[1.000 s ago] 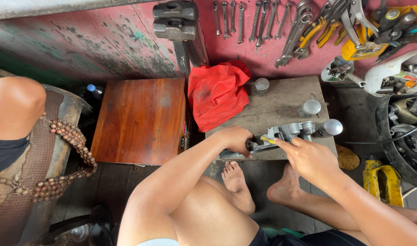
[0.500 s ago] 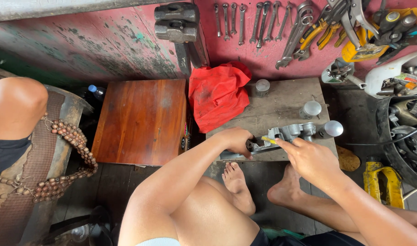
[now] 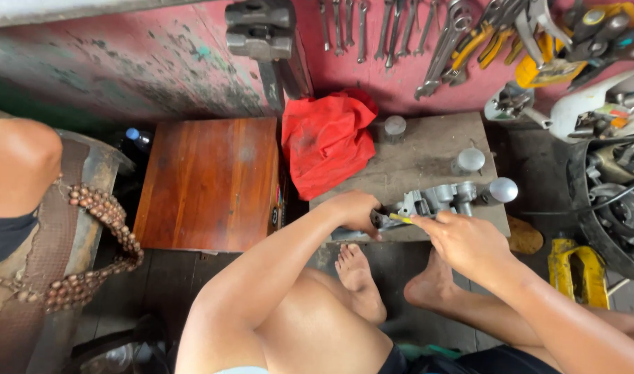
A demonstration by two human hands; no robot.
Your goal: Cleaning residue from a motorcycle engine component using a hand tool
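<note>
A grey metal machine part [image 3: 441, 199] lies on the near edge of a low grey work board [image 3: 427, 156]. My left hand [image 3: 355, 211] is closed over the part's dark left end. My right hand [image 3: 462, 239] holds a thin tool with a yellow handle [image 3: 400, 218] whose tip points at that same end, between the two hands. Three round silver caps stand on the board: one near the back [image 3: 395, 127], one in the middle [image 3: 470, 160] and one at the right edge [image 3: 504, 189].
A red cloth [image 3: 327, 142] lies across the board's left end. A brown wooden stool top [image 3: 213, 183] stands to the left. Wrenches [image 3: 372, 28], pliers and a hammer head [image 3: 259, 31] hang on the red wall. Another person's knee [image 3: 19, 163] shows left. A yellow object [image 3: 572, 270] lies right.
</note>
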